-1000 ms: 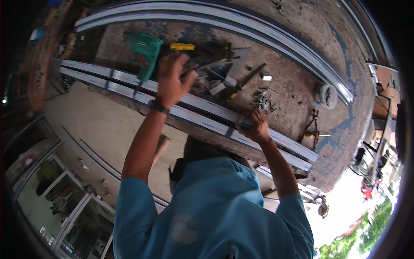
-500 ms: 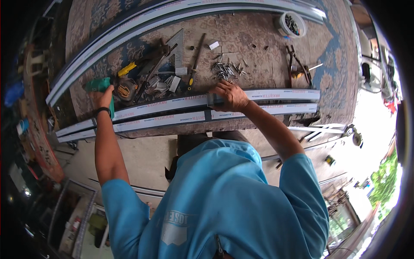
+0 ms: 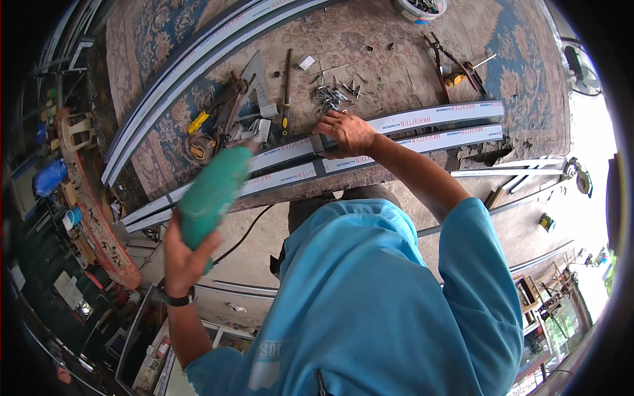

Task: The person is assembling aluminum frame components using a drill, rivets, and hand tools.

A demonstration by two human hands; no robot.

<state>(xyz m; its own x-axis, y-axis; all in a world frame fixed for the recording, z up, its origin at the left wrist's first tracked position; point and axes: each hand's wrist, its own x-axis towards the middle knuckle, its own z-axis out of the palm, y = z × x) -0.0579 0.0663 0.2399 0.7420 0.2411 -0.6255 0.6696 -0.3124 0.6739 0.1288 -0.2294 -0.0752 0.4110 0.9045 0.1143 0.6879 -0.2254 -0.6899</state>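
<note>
- Our left hand (image 3: 185, 261) was nearest us, lifted in front of the table with the wrist below the fist, its fingers closed around the green drill (image 3: 214, 191), which blurred a little and leaned up to the right.
- The drill hung over the left part of the two film-covered bars, hiding a stretch of both from us.
- A black cord (image 3: 244, 237) curved below the bars, to the right of the drill.
- Our right hand (image 3: 353, 134) reached in from the right, forearm slanting across the nearer bar (image 3: 409, 146), palm down; its bent fingers gripped a small grey piece (image 3: 317, 144) at the farther bar (image 3: 436, 117).
- Both bars lay along the near side of the table (image 3: 389, 72).
- Beyond them, left to right, we had a tape measure (image 3: 200, 146), a set square (image 3: 251, 66), a long tool with a yellow-and-black handle (image 3: 285, 123), a heap of rivet-like metal bits (image 3: 333, 96) just past the right hand, and pliers (image 3: 439, 66).
- Farthest off lay more film-covered bars (image 3: 198, 79) and a white tub (image 3: 422, 14) of small parts.
</note>
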